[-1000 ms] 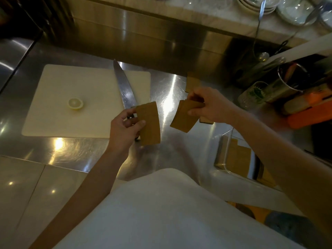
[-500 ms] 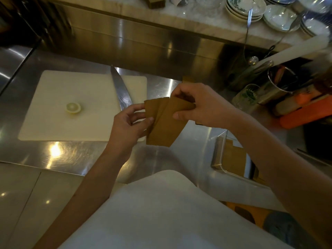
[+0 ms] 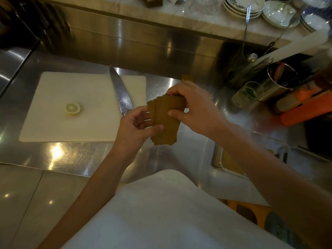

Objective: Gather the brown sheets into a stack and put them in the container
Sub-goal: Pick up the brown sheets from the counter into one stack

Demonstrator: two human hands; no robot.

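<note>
The brown sheets [image 3: 166, 121] were held above the steel tabletop [image 3: 86, 155], fanned slightly at their upper edges and not yet squared into an even stack. Both hands had them. The left hand [image 3: 133, 130] took the lower left side, its grip closed on the sheets with the thumb pressed across the front face and the fingers curled behind. The right hand [image 3: 194, 108] came from the right and above, its grip closed on the same sheets, thumb on the front and fingers over the top edge. One more brown sheet [image 3: 186, 78] lay on the tabletop beyond the right hand, partly hidden by it.

The container [image 3: 218, 159], a clear box, stood on the tabletop to the lower right, mostly covered by the right forearm; something brown showed inside it.

To the left lay a white cutting board [image 3: 59, 126] with a lemon half [image 3: 72, 108] cut side up, well apart from a knife [image 3: 119, 92] lying along the board's right part. At the far right stood a glass [image 3: 246, 94] and a metal cup [image 3: 280, 81], and plates [image 3: 242, 8] were stacked on the ledge behind.
</note>
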